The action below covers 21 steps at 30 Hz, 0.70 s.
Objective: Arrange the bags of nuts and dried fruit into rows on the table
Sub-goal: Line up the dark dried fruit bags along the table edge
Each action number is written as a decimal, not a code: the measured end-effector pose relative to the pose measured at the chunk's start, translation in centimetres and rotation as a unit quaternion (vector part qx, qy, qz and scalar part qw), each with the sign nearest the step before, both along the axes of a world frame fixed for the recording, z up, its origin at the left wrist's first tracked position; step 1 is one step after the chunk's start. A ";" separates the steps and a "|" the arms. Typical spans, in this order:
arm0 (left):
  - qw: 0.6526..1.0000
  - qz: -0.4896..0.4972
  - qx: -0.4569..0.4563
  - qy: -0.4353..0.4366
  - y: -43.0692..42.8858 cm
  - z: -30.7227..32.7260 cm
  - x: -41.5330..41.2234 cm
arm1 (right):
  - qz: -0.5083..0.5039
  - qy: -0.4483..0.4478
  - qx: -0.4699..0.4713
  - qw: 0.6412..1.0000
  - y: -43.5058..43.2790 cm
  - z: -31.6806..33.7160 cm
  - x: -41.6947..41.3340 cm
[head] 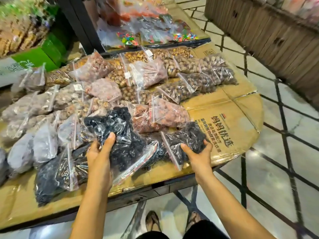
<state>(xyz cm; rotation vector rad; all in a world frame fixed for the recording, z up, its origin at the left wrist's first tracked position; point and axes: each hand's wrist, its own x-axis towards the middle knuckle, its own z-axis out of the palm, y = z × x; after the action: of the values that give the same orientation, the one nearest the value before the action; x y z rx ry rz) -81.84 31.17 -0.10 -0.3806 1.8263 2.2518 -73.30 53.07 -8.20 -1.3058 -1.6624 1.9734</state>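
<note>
The bag of black dried fruit (120, 130) lies slantwise. Its zip seal is at the near right and its bulging body runs away to the far left. The left hand (100, 150) grips its near-left flank, thumb over the top and fingers curled under the crinkled clear plastic. Just right of it, and touching it, is a smaller dark bag (189, 135). Its seal faces the first bag and its body points rightward. The right hand (198, 153) pinches its near edge, fingers closed round the lumpy fill. Each bag has its own hand, so neither needs a reach across.

Beyond the right hand lies a bag of reddish nuts (170, 112), glossy and plump. To that hand's right is bare printed cardboard (229, 107) covering the bench (138, 195), probably the room for a row. Left of the left hand sit pale greyish bags (43, 144) and another black bag (51, 176), overlapping loosely.
</note>
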 end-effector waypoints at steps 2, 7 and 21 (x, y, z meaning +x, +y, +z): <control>1.000 -0.016 0.008 -0.003 -0.9 -0.5 -0.3 | -0.030 -0.010 -0.010 0.999 -0.5 -0.1 -0.4; 0.999 -0.038 0.018 -0.006 -2.7 -1.1 -1.0 | -0.081 -0.026 -0.035 0.996 -1.2 -0.1 -0.8; 0.992 -0.124 -0.007 0.021 -0.7 -0.3 -2.1 | 0.131 -0.221 0.222 0.941 -0.7 4.3 -0.2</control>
<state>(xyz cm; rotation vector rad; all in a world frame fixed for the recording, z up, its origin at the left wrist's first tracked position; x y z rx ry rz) -83.98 30.50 -0.42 -0.1017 1.7990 2.0939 -73.53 52.37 -3.93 -1.4710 -2.4251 1.3409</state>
